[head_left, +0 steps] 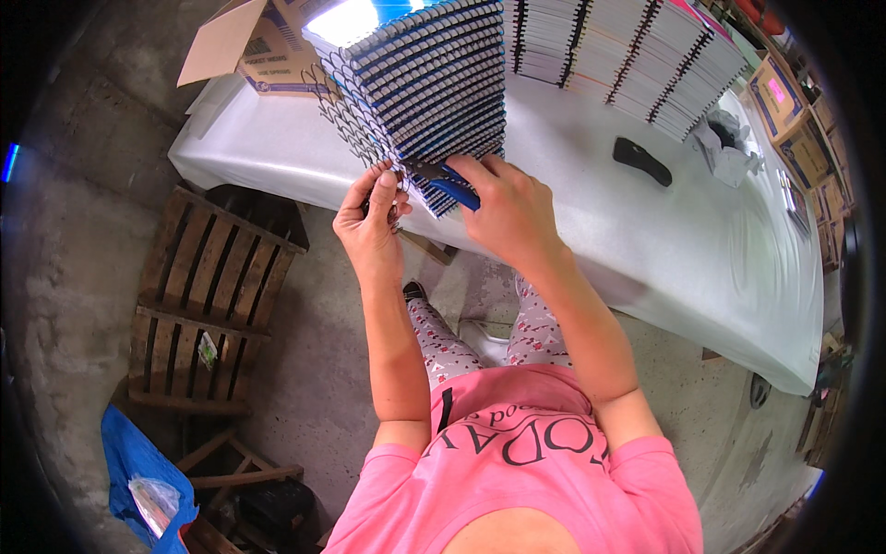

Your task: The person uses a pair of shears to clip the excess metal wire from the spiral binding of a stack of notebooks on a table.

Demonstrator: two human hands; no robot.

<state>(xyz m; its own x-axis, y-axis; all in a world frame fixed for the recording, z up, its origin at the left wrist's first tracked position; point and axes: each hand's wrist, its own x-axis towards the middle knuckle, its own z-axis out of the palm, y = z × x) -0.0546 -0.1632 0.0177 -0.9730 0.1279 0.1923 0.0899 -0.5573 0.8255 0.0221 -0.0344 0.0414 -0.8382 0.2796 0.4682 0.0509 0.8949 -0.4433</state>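
Observation:
A tall stack of spiral-bound notebooks (434,83) stands at the table's front edge, bindings turned toward me. Loose wire coil ends (343,115) stick out from its left side. Low on that corner, my left hand (369,222) is closed, thumb and fingers pinching what looks like a coil end; the fingers partly hide it. My right hand (517,212) grips blue-handled pliers (454,187). Their dark jaws point left at the stack's lower corner, close to my left fingertips. Whether the jaws touch the wire is too small to tell.
More black-bound notebooks (628,55) line the back of the white-covered table (591,231). A dark curved object (642,162) and crumpled plastic (729,148) lie on the right. An open cardboard box (277,55) stands back left. Below are a wooden pallet (205,305) and blue bag (138,471).

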